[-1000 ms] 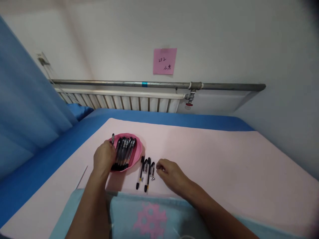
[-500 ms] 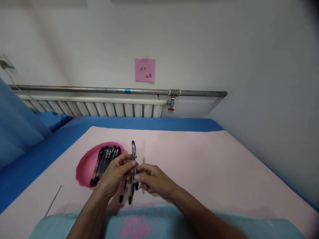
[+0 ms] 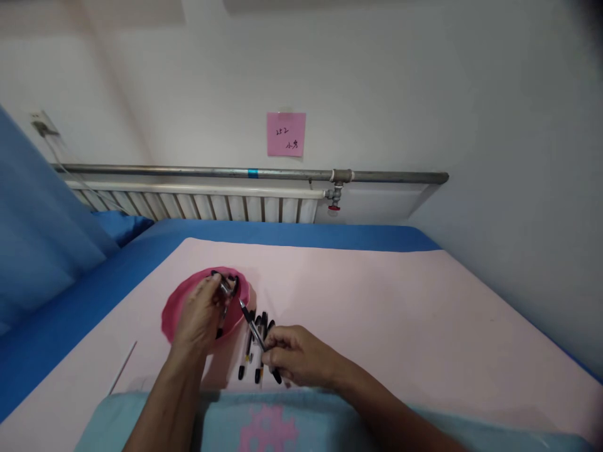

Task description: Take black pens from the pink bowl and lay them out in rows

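Observation:
A pink dish [image 3: 176, 306] sits on the pale pink sheet [image 3: 377, 314] and holds several black pens, mostly hidden under my left hand [image 3: 200, 311]. That hand lies over the dish with its fingers curled round a pen [image 3: 225, 290] there. To the right, my right hand [image 3: 294, 356] pinches another black pen [image 3: 252, 326], tilted, its tip pointing up and left toward the dish. A short row of black pens [image 3: 249, 351] lies on the sheet between the dish and my right hand.
A thin white stick [image 3: 121, 367] lies on the sheet at the left. Blue bedding [image 3: 282, 235] borders the sheet, with a radiator [image 3: 198, 204] and metal pipe [image 3: 377, 176] behind. A pink note [image 3: 286, 134] hangs on the wall. A light blue cloth [image 3: 264, 427] covers the near edge.
Both hands met over one upright pen half a second ago. Now they have parted: the right hand keeps the pen and has lowered it toward the row, the left has returned to the dish.

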`<state>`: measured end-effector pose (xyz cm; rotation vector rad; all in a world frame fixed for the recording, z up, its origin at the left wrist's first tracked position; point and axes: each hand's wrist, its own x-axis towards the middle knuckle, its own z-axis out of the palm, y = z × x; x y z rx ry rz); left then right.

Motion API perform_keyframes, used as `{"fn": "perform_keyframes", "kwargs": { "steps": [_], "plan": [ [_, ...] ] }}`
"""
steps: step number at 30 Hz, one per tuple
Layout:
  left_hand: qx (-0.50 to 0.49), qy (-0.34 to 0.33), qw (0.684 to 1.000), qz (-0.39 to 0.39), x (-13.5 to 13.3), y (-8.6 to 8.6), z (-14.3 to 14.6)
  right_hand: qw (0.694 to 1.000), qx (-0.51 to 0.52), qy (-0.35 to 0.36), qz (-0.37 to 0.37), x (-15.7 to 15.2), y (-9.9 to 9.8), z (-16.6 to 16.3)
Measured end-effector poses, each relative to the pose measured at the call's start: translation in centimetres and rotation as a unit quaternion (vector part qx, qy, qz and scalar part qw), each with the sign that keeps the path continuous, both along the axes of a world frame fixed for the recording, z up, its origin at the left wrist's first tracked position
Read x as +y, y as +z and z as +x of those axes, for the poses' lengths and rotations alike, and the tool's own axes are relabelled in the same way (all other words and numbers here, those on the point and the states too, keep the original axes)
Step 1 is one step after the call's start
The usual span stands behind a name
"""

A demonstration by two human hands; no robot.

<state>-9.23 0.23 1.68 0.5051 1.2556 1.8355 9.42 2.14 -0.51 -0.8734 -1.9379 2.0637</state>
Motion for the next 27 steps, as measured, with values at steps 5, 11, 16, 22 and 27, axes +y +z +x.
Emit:
{"fn": "perform_keyframes", "kwargs": {
  "steps": [5, 11, 16, 22, 27],
  "plan": [
    [-0.09, 0.01, 0.996, 0.014, -0.3, 1.2, -0.8, 0.998, 0.033, -0.04, -0.018, 0.3, -0.3, 0.0],
    [-0.164, -0.164, 0.973, -0.002, -0.5, 0.7, 0.8, 0.995, 0.057, -0.069, -0.048, 0.3, 0.4, 0.0],
    [-0.108, -0.239, 0.964, -0.045, -0.7, 0.2, 1.4, 0.994, 0.074, -0.057, -0.048, 0.4, 0.9, 0.1],
    [-0.103, -0.221, 0.97, -0.017, -0.8, 0.3, 1.3, 0.99, 0.112, -0.031, -0.081, 0.7, 0.8, 0.5],
    [-0.084, -0.198, 0.977, -0.014, -0.6, -0.2, 1.3, 0.992, 0.084, -0.059, -0.074, 0.8, 0.6, 0.5]
  ]
}}
